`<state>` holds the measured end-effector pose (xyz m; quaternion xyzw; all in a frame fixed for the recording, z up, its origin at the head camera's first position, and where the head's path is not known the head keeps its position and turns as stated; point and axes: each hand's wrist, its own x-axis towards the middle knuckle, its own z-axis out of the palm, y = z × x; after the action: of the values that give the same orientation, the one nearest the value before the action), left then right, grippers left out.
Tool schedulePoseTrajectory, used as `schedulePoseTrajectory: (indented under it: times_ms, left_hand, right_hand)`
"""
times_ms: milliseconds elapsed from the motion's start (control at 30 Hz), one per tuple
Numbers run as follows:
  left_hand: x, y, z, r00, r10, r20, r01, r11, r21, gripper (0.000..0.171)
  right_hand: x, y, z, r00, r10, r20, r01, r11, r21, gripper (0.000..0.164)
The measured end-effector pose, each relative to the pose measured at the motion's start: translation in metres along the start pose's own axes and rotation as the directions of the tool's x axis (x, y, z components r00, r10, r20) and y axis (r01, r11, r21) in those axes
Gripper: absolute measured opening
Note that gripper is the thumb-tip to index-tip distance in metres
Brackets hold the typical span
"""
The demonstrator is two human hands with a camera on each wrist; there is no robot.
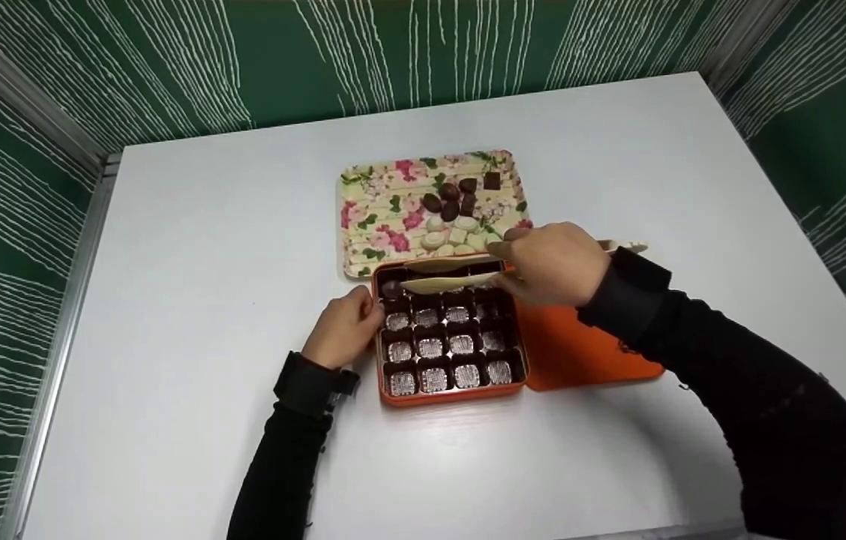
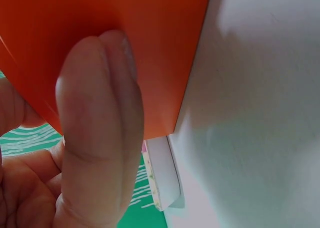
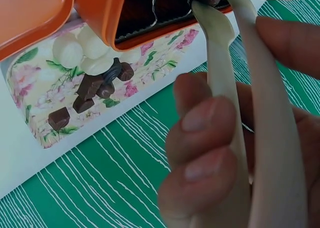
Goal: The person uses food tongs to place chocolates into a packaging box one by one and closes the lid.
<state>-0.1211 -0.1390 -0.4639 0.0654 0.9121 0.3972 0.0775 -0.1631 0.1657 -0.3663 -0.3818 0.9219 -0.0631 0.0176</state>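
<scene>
"How far along?"
"Barely begun, I'd say: one dark chocolate (image 1: 391, 289) in the box (image 1: 453, 398), far-left compartment, at the tips of the tongs (image 1: 439, 284) the right hand (image 1: 562, 262) grips"
"Left hand (image 1: 340, 330)?"
"Holding the box; more chocolates (image 1: 450, 193) remain on the tray (image 1: 370, 199)"

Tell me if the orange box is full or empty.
Mostly empty: the box shows mainly bare compartments; one dark chocolate is visible, by the tongs' tips.
</scene>
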Motion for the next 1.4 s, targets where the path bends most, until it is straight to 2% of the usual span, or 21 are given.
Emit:
schedulePoseTrajectory:
  times_ms: [300, 467, 567, 633, 733, 867, 1000, 1167, 1300, 1400]
  left_hand:
    - [0.001, 0.001, -0.002, 1.000, 0.000, 0.008, 0.000, 1.000, -0.008, 0.024]
    - [0.001, 0.001, -0.002, 1.000, 0.001, 0.009, -0.001, 1.000, -0.011, 0.024]
    - [0.001, 0.000, -0.001, 1.000, 0.001, 0.010, -0.001, 1.000, -0.009, 0.024]
    - [0.001, 0.000, -0.001, 1.000, 0.001, 0.007, -0.001, 1.000, -0.007, 0.024]
    - [0.001, 0.000, -0.001, 1.000, -0.006, 0.006, 0.006, 1.000, -0.008, 0.024]
    - [0.001, -0.001, -0.001, 1.000, -0.010, 0.005, 0.010, 1.000, -0.011, 0.024]
    - [0.001, -0.001, -0.001, 1.000, -0.001, 0.000, 0.001, 1.000, -0.013, 0.024]
    - [0.001, -0.001, 0.000, 1.000, 0.011, 0.005, -0.011, 1.000, -0.016, 0.025]
    - [0.001, -0.001, 0.000, 1.000, 0.004, 0.010, -0.004, 1.000, -0.016, 0.025]
    - [0.002, -0.001, 0.000, 1.000, 0.000, 0.007, 0.000, 1.000, -0.014, 0.024]
  right_hand:
    - [0.001, 0.002, -0.002, 1.000, 0.004, 0.006, -0.004, 1.000, -0.015, 0.038]
    - [0.000, 0.010, -0.005, 0.999, 0.048, 0.012, -0.049, 0.997, 0.064, 0.039]
    - [-0.001, 0.022, -0.008, 0.994, 0.101, -0.048, -0.095, 0.988, 0.119, 0.041]
    - [0.000, 0.034, -0.007, 0.981, 0.162, -0.103, -0.147, 0.980, 0.137, 0.043]
    - [0.001, 0.056, -0.003, 0.946, 0.289, -0.145, -0.268, 0.952, 0.146, 0.045]
    - [0.004, 0.083, 0.008, 0.888, 0.449, -0.098, -0.433, 0.889, 0.152, 0.048]
    - [0.007, 0.100, 0.022, 0.847, 0.530, -0.034, -0.520, 0.841, 0.150, 0.050]
    - [0.012, 0.110, 0.035, 0.829, 0.559, 0.000, -0.553, 0.821, 0.143, 0.050]
    - [0.014, 0.115, 0.039, 0.827, 0.561, 0.033, -0.558, 0.814, 0.162, 0.051]
    - [0.014, 0.116, 0.038, 0.833, 0.549, 0.066, -0.551, 0.817, 0.168, 0.053]
